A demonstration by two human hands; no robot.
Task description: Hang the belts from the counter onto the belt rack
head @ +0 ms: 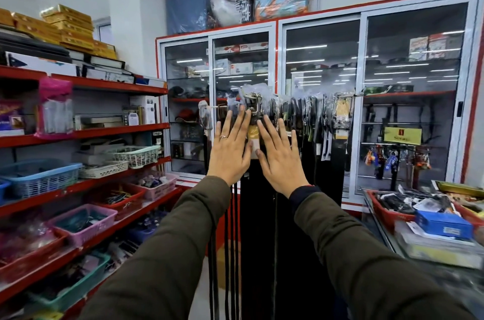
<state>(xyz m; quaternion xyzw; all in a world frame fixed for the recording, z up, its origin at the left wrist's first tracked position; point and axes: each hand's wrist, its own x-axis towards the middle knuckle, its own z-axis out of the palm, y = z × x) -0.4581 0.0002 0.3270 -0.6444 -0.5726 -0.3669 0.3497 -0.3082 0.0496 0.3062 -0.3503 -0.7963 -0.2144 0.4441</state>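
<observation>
Head view: both hands raised flat, backs toward the camera, fingers spread and extended, nothing pinched. Left hand (230, 148), ring on one finger, just beside the right hand (279, 157), thumbs nearly meeting over a pale tag. Directly behind and just above the fingertips, the belt rack (351, 95), a horizontal bar crowded with belts (324, 120) in clear plastic wrap, buckles bunched at the top. Below both palms, dark straps hanging straight down between the two olive sleeves (167, 254). Whether the palms press on the belts or only hover before them: cannot tell. Behind the rack, a glass cabinet (322, 58) with a red frame. Left of the left hand, red shelves (86, 133) with baskets and boxes. Right of and below the right hand, the counter (387, 236), blurred, bearing a red tray (382, 212) of packaged goods and a blue box (444, 224).
</observation>
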